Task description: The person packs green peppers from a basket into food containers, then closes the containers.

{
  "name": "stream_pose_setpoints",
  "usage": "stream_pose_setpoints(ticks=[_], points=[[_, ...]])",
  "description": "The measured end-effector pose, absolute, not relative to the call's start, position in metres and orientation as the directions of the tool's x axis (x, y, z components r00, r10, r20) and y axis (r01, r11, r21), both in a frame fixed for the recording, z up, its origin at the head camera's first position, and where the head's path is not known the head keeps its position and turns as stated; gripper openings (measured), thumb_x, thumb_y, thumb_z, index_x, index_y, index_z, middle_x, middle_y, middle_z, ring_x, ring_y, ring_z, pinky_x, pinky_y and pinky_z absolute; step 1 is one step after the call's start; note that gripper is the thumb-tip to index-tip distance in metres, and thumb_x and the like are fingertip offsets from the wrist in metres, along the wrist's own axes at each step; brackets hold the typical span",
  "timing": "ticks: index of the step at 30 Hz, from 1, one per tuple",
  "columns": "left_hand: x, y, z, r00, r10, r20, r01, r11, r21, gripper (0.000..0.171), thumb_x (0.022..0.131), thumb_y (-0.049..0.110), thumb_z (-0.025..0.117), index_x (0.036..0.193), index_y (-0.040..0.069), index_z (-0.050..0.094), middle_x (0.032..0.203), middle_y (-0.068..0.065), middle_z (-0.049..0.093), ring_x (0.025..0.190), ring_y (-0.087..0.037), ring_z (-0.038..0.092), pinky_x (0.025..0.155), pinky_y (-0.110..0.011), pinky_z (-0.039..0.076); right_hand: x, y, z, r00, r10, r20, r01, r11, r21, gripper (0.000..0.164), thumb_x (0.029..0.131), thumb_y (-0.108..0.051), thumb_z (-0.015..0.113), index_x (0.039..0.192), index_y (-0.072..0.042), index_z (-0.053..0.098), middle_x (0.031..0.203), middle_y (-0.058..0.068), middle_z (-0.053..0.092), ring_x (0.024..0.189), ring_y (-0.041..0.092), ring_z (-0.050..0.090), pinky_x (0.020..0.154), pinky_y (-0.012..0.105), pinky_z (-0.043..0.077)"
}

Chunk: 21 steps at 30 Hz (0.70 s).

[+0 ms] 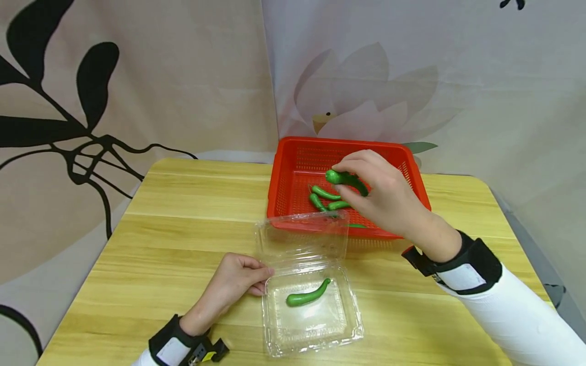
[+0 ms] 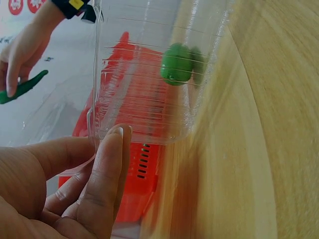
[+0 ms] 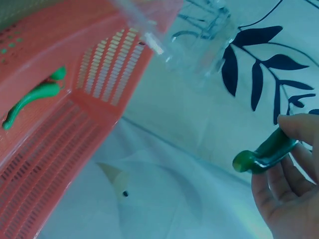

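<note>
My right hand point(image 1: 389, 195) pinches a curved green pepper point(image 1: 346, 180) between thumb and fingers, above the red basket. In the right wrist view the same pepper point(image 3: 269, 152) points its blunt end away from the palm. A clear plastic clamshell box point(image 1: 313, 333) lies with its lid raised on the table, and one green pepper point(image 1: 308, 295) rests in its base. My left hand point(image 1: 238, 279) pinches the box's left edge near the hinge; in the left wrist view thumb and finger point(image 2: 107, 169) meet at that clear rim.
The red plastic basket point(image 1: 293, 152) stands at the back of the wooden table point(image 1: 192, 229) with several green peppers point(image 1: 325, 193) in it. The raised lid point(image 1: 299, 241) leans over the basket's front rim. A printed curtain point(image 1: 206, 76) hangs behind the table.
</note>
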State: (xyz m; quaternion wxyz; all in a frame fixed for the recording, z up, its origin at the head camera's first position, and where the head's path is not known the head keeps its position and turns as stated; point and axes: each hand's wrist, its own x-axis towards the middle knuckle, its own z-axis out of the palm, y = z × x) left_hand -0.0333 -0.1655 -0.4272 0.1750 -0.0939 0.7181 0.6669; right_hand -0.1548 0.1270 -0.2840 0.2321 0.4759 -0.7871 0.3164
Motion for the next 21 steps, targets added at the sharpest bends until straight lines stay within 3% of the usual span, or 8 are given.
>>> stream_pose_setpoints(ticks=[7,15,21], points=[[-0.034,-0.166,-0.428,-0.922,0.098,-0.374,-0.365,0.097,0.926,0.016,0.091,0.003,0.079,0.095,-0.012,0.076,0.077,-0.022,0.073,0.06,-0.017,0.071,0.062,-0.033,0.067,-0.135,0.119,-0.287,-0.34,-0.627,0.701,-0.939,0.264,-0.22,0.04,0.074,0.009,0.09,0.109,0.004,0.073,0.108,0.013,0.071,0.101,0.026,0.065,0.087,0.022,0.058],[-0.034,-0.166,-0.427,-0.919,0.103,-0.38,-0.372,0.092,0.924,0.017,0.091,0.003,0.079,0.096,-0.012,0.076,0.077,-0.023,0.073,0.06,-0.017,0.071,0.063,-0.033,0.067,-0.112,0.11,-0.297,-0.289,-0.658,0.695,-0.957,0.169,-0.238,0.02,0.097,-0.014,0.077,0.11,0.001,0.074,0.107,0.011,0.071,0.099,0.026,0.067,0.085,0.033,0.063],[-0.034,-0.166,-0.427,-0.922,0.106,-0.372,-0.363,0.097,0.927,0.017,0.091,0.004,0.079,0.096,-0.012,0.076,0.076,-0.02,0.073,0.061,-0.017,0.071,0.063,-0.034,0.067,-0.095,0.105,-0.309,-0.294,-0.729,0.619,-0.953,0.172,-0.251,0.023,0.09,-0.003,0.08,0.112,-0.002,0.075,0.109,0.006,0.071,0.103,0.021,0.066,0.091,0.032,0.061]])
